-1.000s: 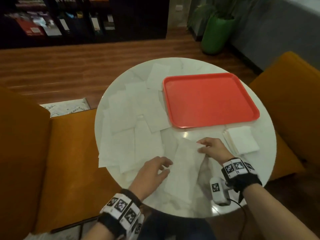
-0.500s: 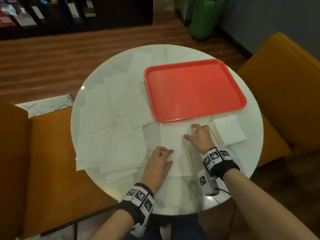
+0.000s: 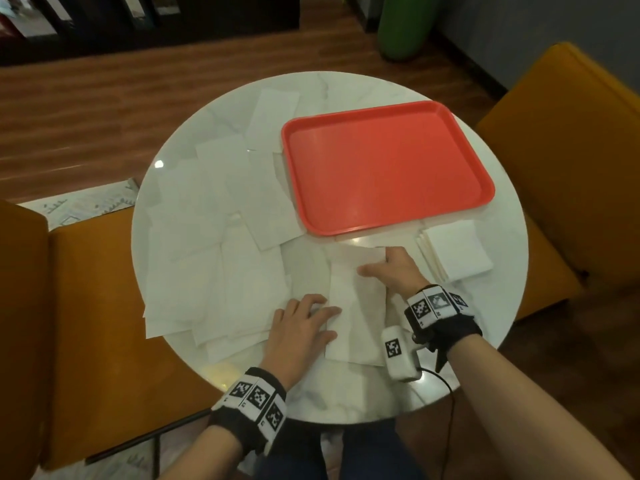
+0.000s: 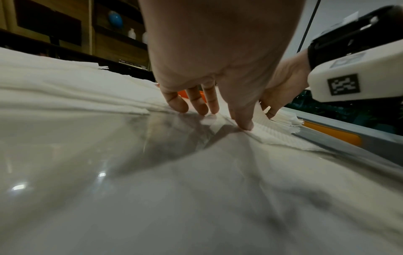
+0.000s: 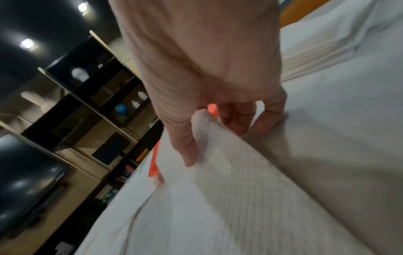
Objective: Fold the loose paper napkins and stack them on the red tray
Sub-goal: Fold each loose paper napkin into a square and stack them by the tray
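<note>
The red tray lies bare at the far right of the round white table. Several loose white napkins overlap across the table's left half. A small stack of folded napkins sits just in front of the tray's right corner. One long napkin lies between my hands. My left hand presses flat on its near left edge, fingers straight. My right hand pinches its far right edge, the thumb on top and the fingers curled beneath, lifting the paper into a hump.
Orange chairs stand on the left and the right of the table. A green pot stands on the wood floor beyond. Dark shelves line the far wall. The table's near rim is close to my lap.
The napkin lay slanted a second ago and now lies straight. My right hand has slid up to its far edge and taken hold. My left hand stayed at the near left edge.
</note>
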